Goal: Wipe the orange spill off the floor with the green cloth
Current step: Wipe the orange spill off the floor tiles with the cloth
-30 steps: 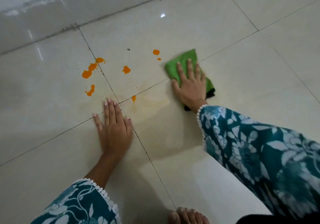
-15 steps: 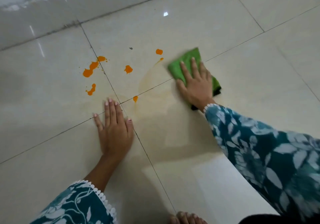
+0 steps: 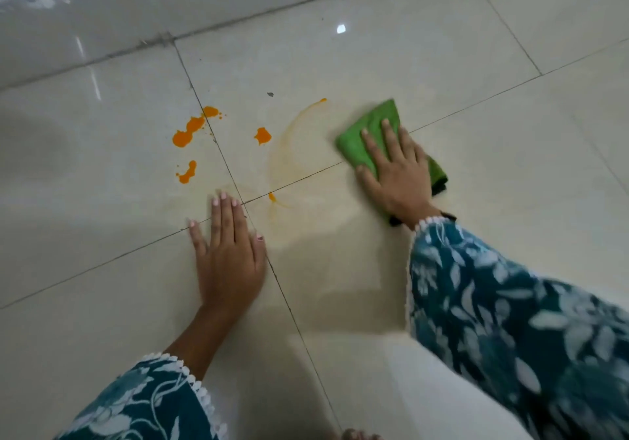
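Note:
My right hand point(image 3: 396, 170) lies flat on the folded green cloth point(image 3: 369, 133) and presses it to the cream floor tiles. Left of the cloth runs a faint curved orange smear point(image 3: 292, 129) ending in a small orange dab point(image 3: 322, 100). Thick orange blobs point(image 3: 189, 129) remain further left, with a lower blob point(image 3: 188, 172), a single blob point(image 3: 262, 135) nearer the cloth, and a drip point(image 3: 272, 197) on the grout line. My left hand point(image 3: 228, 252) rests palm down on the floor below the blobs, fingers apart, holding nothing.
The floor is glossy cream tile point(image 3: 476, 65) with dark grout lines. A grey skirting and wall base point(image 3: 102, 24) run along the top left. My toes point(image 3: 354, 434) show at the bottom edge. Patterned teal sleeves cover both forearms.
My right hand has swept the cloth over the upper orange spots, leaving a curved smear. My left hand has stayed planted on the floor.

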